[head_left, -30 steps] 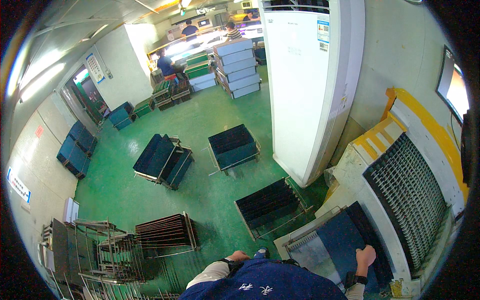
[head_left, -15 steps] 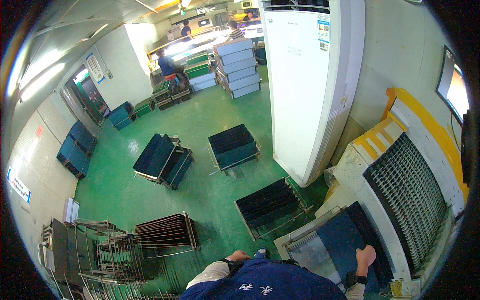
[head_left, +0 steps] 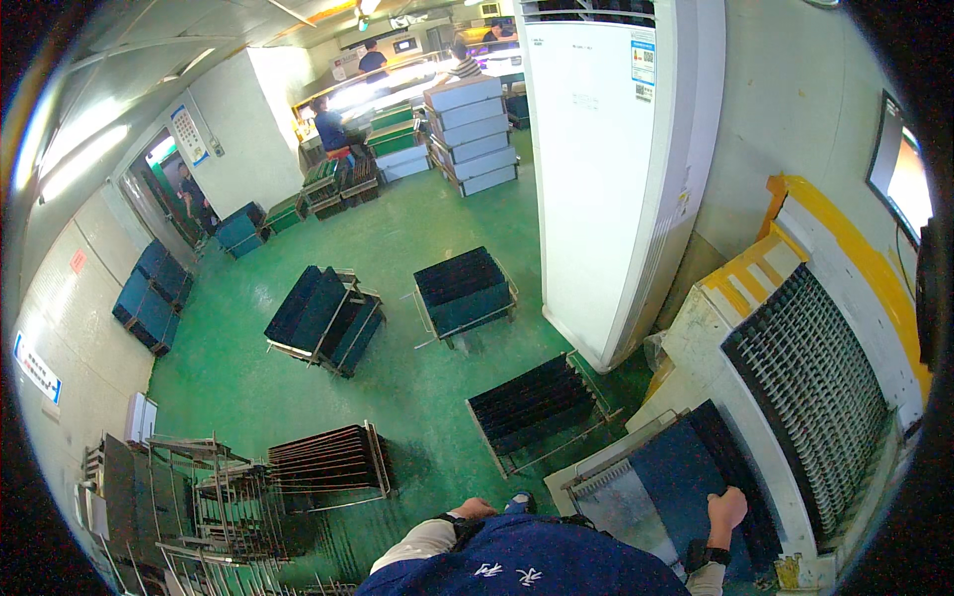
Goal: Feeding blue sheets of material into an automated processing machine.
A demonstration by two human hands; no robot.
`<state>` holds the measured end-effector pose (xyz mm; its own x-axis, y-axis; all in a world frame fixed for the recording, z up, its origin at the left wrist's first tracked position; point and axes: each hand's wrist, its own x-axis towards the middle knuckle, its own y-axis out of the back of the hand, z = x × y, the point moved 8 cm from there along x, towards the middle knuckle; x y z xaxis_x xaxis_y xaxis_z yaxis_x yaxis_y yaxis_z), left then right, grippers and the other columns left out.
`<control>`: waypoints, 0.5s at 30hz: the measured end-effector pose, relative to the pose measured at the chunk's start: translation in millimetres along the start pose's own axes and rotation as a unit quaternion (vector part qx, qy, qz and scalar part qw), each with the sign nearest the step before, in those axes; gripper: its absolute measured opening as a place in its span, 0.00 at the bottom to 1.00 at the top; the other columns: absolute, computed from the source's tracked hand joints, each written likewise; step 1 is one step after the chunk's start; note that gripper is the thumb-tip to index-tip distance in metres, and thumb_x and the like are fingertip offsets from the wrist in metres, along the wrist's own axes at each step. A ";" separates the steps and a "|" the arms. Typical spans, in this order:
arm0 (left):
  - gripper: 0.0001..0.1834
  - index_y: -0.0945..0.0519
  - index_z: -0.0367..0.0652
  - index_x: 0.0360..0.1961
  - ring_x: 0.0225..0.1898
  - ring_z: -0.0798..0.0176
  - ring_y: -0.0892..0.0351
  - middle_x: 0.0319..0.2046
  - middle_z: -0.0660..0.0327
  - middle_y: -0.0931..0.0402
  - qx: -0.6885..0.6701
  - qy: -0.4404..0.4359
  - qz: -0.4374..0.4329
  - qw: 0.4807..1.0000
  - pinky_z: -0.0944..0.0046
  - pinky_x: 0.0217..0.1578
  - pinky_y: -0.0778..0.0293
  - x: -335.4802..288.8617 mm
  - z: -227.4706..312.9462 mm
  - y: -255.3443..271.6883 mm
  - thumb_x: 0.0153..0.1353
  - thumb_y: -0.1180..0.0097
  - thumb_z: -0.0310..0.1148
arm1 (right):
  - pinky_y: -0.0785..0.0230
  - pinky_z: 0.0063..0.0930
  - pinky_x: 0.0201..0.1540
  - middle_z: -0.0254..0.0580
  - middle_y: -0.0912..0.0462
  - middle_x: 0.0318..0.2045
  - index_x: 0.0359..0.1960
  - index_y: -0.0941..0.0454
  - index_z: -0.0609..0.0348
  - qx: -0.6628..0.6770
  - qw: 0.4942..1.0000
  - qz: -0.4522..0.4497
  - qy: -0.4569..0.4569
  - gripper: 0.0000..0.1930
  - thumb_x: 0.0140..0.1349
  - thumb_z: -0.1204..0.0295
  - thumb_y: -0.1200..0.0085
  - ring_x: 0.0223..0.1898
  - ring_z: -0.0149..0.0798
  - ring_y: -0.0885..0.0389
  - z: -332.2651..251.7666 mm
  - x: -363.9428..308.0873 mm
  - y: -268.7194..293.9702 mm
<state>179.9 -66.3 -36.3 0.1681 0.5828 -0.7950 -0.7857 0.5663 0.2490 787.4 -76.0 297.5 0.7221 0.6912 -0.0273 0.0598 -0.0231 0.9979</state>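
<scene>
At the lower right, my right hand (head_left: 726,508) is closed with its fingers curled at the upper edge of a dark blue flat panel (head_left: 668,473). The panel leans with several darker panels (head_left: 730,452) in a rack (head_left: 588,467), whose pale, slotted side shows on the left. My left hand (head_left: 475,508) is close to my body at the lower middle, above the green floor. Its fingers are mostly hidden, and I see nothing held in it.
Beside the rack stands a machine with a roller bed (head_left: 815,397). Ahead are a tall white air conditioner (head_left: 596,199) and floor racks of dark panels (head_left: 537,412), (head_left: 465,293). Metal racks (head_left: 214,497) stand at left. A person (head_left: 192,197) is in the doorway; others sit at a bright bench.
A person has come into view in the far left doorway. People at the far bench have shifted slightly. My hands and the panels show no visible movement.
</scene>
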 end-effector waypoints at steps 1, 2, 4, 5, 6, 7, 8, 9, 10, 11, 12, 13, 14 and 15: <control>0.14 0.18 0.40 0.34 0.35 0.65 0.23 0.33 0.62 0.19 0.005 -0.004 -0.005 1.000 0.65 0.38 0.28 -1.0 3.8 -1.1 0.50 0.39 0.39 | 0.29 0.38 0.44 0.52 0.19 0.36 0.37 0.20 0.62 0.000 1.000 -0.002 -0.004 0.23 0.36 0.66 0.33 0.40 0.51 0.20 1.5 -0.1 -0.1; 0.14 0.18 0.40 0.34 0.36 0.65 0.23 0.33 0.62 0.20 0.002 -0.003 -0.008 1.000 0.65 0.38 0.28 -0.3 1.6 -1.3 0.50 0.39 0.39 | 0.29 0.38 0.43 0.53 0.19 0.36 0.37 0.20 0.63 0.001 1.000 -0.005 -0.004 0.23 0.36 0.66 0.33 0.40 0.51 0.20 0.8 0.0 0.0; 0.14 0.18 0.40 0.35 0.36 0.65 0.23 0.34 0.62 0.20 -0.003 -0.001 -0.013 1.000 0.65 0.39 0.28 1.7 -2.5 -1.2 0.51 0.40 0.39 | 0.29 0.38 0.43 0.53 0.19 0.36 0.37 0.21 0.63 0.002 1.000 -0.003 0.000 0.23 0.36 0.66 0.33 0.40 0.51 0.21 0.2 0.5 -0.7; 0.16 0.18 0.40 0.34 0.36 0.63 0.22 0.33 0.60 0.20 0.005 -0.012 -0.011 1.000 0.63 0.39 0.28 3.7 -1.3 -0.9 0.48 0.39 0.41 | 0.29 0.38 0.43 0.53 0.19 0.36 0.37 0.21 0.63 0.002 1.000 0.002 0.003 0.23 0.36 0.66 0.33 0.40 0.50 0.21 1.7 1.2 -2.6; 0.19 0.18 0.40 0.34 0.36 0.60 0.22 0.33 0.58 0.20 0.011 -0.022 -0.006 1.000 0.62 0.39 0.28 6.6 -4.7 0.4 0.45 0.38 0.43 | 0.29 0.38 0.43 0.53 0.19 0.37 0.37 0.21 0.63 0.003 1.000 0.006 0.009 0.24 0.36 0.66 0.32 0.40 0.50 0.21 0.5 1.9 -3.6; 0.21 0.18 0.39 0.33 0.35 0.58 0.22 0.32 0.56 0.20 0.018 -0.032 -0.001 0.999 0.60 0.38 0.27 9.0 -8.3 1.6 0.42 0.38 0.44 | 0.29 0.38 0.43 0.53 0.19 0.37 0.37 0.21 0.63 0.004 1.000 0.007 0.013 0.24 0.36 0.66 0.32 0.40 0.51 0.21 -1.3 2.0 -3.6; 0.19 0.18 0.40 0.34 0.36 0.60 0.22 0.33 0.57 0.20 0.023 -0.026 -0.002 0.999 0.62 0.39 0.28 9.0 -7.8 0.6 0.45 0.39 0.42 | 0.28 0.38 0.43 0.53 0.19 0.37 0.37 0.21 0.63 0.002 1.000 0.009 0.014 0.24 0.36 0.66 0.32 0.40 0.51 0.21 -0.6 1.9 -3.7; 0.16 0.18 0.40 0.35 0.36 0.62 0.22 0.34 0.59 0.20 0.027 -0.019 -0.002 0.999 0.63 0.40 0.28 8.6 -7.4 -0.7 0.48 0.40 0.40 | 0.28 0.38 0.43 0.53 0.19 0.36 0.37 0.21 0.63 0.001 1.000 0.011 0.015 0.24 0.36 0.66 0.32 0.40 0.51 0.21 -0.1 1.9 -3.9; 0.14 0.18 0.41 0.36 0.37 0.64 0.23 0.35 0.60 0.20 0.032 -0.012 -0.002 0.999 0.64 0.40 0.28 8.0 -7.2 -1.4 0.52 0.41 0.38 | 0.29 0.38 0.43 0.53 0.19 0.37 0.37 0.21 0.63 0.002 1.000 0.011 0.013 0.24 0.36 0.66 0.32 0.40 0.51 0.21 0.9 2.4 -4.7; 0.14 0.18 0.41 0.36 0.37 0.63 0.23 0.35 0.60 0.20 0.024 -0.016 -0.006 1.000 0.64 0.41 0.28 7.8 -6.8 -1.6 0.52 0.42 0.39 | 0.29 0.38 0.43 0.53 0.19 0.37 0.37 0.21 0.63 0.003 1.000 0.010 0.010 0.23 0.36 0.65 0.33 0.40 0.51 0.21 1.8 3.2 -5.4; 0.14 0.18 0.41 0.36 0.37 0.63 0.23 0.35 0.59 0.20 0.016 -0.019 -0.010 1.000 0.63 0.41 0.28 7.2 -6.8 -1.7 0.52 0.42 0.39 | 0.29 0.38 0.43 0.53 0.19 0.37 0.37 0.21 0.63 0.005 1.000 0.010 0.008 0.23 0.37 0.65 0.33 0.40 0.51 0.21 2.5 3.8 -6.1; 0.14 0.18 0.41 0.35 0.37 0.62 0.23 0.35 0.59 0.20 0.008 -0.023 -0.013 1.000 0.63 0.41 0.28 6.9 -6.6 -1.8 0.52 0.42 0.39 | 0.29 0.38 0.43 0.53 0.19 0.37 0.37 0.21 0.63 0.005 1.000 0.010 0.006 0.23 0.37 0.65 0.33 0.40 0.51 0.21 3.0 4.1 -6.6; 0.14 0.18 0.41 0.35 0.37 0.62 0.23 0.35 0.59 0.20 0.012 -0.027 -0.015 0.999 0.63 0.41 0.28 5.9 -4.6 -2.5 0.52 0.42 0.39 | 0.29 0.38 0.43 0.53 0.19 0.37 0.37 0.21 0.63 0.005 1.000 0.011 0.004 0.23 0.37 0.65 0.33 0.40 0.51 0.21 3.8 4.3 -7.0; 0.14 0.17 0.42 0.35 0.37 0.62 0.23 0.34 0.59 0.20 0.017 -0.031 -0.018 0.999 0.63 0.40 0.28 4.9 -2.8 -3.3 0.52 0.42 0.39 | 0.29 0.38 0.43 0.53 0.19 0.37 0.37 0.21 0.63 0.005 1.000 0.012 0.002 0.23 0.37 0.65 0.33 0.40 0.51 0.21 5.0 4.4 -7.5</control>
<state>181.7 -67.0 -42.6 0.2325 0.5958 -0.7687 -0.7582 0.6061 0.2404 793.6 -76.3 289.6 0.7210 0.6930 -0.0035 0.0491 -0.0460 0.9977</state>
